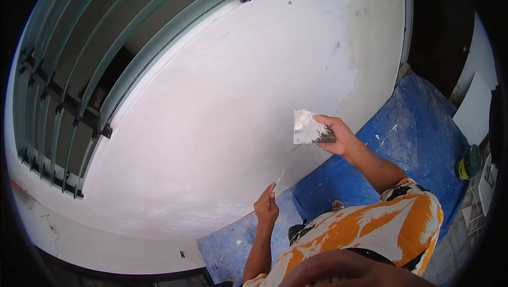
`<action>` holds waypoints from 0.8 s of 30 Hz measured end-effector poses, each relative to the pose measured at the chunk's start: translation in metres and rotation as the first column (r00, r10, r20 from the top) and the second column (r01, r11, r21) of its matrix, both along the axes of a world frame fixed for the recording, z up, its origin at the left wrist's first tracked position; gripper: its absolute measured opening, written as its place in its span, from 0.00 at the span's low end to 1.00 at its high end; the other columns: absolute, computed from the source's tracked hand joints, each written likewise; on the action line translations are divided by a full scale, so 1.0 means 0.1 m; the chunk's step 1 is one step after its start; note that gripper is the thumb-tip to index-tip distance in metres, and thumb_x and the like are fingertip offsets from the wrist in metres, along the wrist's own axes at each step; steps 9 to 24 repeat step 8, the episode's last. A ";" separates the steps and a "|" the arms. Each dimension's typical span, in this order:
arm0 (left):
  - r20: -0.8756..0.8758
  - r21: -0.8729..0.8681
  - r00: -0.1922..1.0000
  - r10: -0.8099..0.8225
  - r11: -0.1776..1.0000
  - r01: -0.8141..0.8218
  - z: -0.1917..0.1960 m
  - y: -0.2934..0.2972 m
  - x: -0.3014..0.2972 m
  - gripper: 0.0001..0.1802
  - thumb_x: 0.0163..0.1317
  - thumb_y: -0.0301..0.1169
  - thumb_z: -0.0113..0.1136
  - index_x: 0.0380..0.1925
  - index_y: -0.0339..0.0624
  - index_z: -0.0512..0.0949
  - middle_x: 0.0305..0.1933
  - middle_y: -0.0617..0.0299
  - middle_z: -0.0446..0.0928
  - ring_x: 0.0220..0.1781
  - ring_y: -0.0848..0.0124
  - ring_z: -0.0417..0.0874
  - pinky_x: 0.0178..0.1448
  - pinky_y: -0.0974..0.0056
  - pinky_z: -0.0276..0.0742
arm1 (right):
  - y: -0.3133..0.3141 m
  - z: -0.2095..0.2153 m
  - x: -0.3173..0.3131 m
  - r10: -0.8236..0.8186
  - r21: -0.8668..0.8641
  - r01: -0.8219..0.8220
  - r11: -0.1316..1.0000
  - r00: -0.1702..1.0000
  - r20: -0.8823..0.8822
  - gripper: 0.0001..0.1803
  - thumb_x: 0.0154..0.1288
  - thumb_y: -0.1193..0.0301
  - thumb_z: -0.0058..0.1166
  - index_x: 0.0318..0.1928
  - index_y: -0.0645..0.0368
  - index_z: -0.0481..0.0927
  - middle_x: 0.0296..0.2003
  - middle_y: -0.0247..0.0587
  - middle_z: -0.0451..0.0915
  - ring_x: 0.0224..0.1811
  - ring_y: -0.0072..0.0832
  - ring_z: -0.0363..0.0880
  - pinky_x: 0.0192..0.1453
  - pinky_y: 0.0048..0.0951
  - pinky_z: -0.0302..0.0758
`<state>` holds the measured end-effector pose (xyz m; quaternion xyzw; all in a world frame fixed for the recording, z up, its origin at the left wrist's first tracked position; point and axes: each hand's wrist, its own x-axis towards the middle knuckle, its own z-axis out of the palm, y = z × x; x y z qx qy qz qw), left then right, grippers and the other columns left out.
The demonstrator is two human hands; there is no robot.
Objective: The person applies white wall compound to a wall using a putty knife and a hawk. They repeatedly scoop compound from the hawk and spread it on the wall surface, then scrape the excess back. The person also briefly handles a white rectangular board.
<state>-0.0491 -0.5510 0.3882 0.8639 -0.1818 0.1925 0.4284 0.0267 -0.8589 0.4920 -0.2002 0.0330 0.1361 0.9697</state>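
My right hand (341, 137) grips a flat, square, metal-looking putty plate (308, 134) by its right edge. Wet white putty (304, 120) is smeared over much of the plate. Lower down, the fingers of my left hand (266, 207) are closed on a thin putty blade (281, 175), seen almost edge-on with whitish material along it. Its exact shape cannot be made out. Both hands are in front of a white wall (211, 128), which has smooth greyish patches and a few small dark marks. The plate and the blade are apart from each other.
Glass louvre slats (119, 38) in black brackets (69, 104) fill a window at the upper left. A paint-spotted blue sheet (391, 133) covers the floor along the wall. At the right stands a dark tub with a yellow label (469, 163), near a leaning white panel (473, 109).
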 end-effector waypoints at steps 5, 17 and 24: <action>-0.422 -0.175 0.867 0.265 0.915 -0.364 -1.05 0.82 -0.10 0.14 0.68 0.35 0.55 0.37 0.32 0.78 0.25 0.58 0.75 0.28 0.72 0.71 0.34 0.63 0.70 | -1.16 0.52 0.99 -0.343 -0.312 0.458 0.832 0.868 0.360 0.23 0.64 0.78 0.50 0.59 0.70 0.69 0.52 0.47 0.78 0.51 0.36 0.82 0.60 0.43 0.79; -0.499 0.028 0.785 0.367 0.912 -0.409 -1.50 1.40 0.02 0.16 0.71 0.37 0.54 0.46 0.34 0.79 0.30 0.55 0.80 0.33 0.68 0.79 0.42 0.63 0.77 | -1.88 1.00 1.69 -0.500 -0.600 0.778 0.187 0.601 0.624 0.21 0.60 0.75 0.51 0.55 0.65 0.73 0.43 0.43 0.81 0.43 0.33 0.81 0.47 0.36 0.78; -0.499 0.028 0.785 0.367 0.912 -0.409 -1.50 1.40 0.02 0.16 0.71 0.37 0.54 0.46 0.34 0.79 0.30 0.55 0.80 0.33 0.68 0.79 0.42 0.63 0.77 | -1.88 1.00 1.69 -0.500 -0.600 0.778 0.187 0.601 0.624 0.21 0.60 0.75 0.51 0.55 0.65 0.73 0.43 0.43 0.81 0.43 0.33 0.81 0.47 0.36 0.78</action>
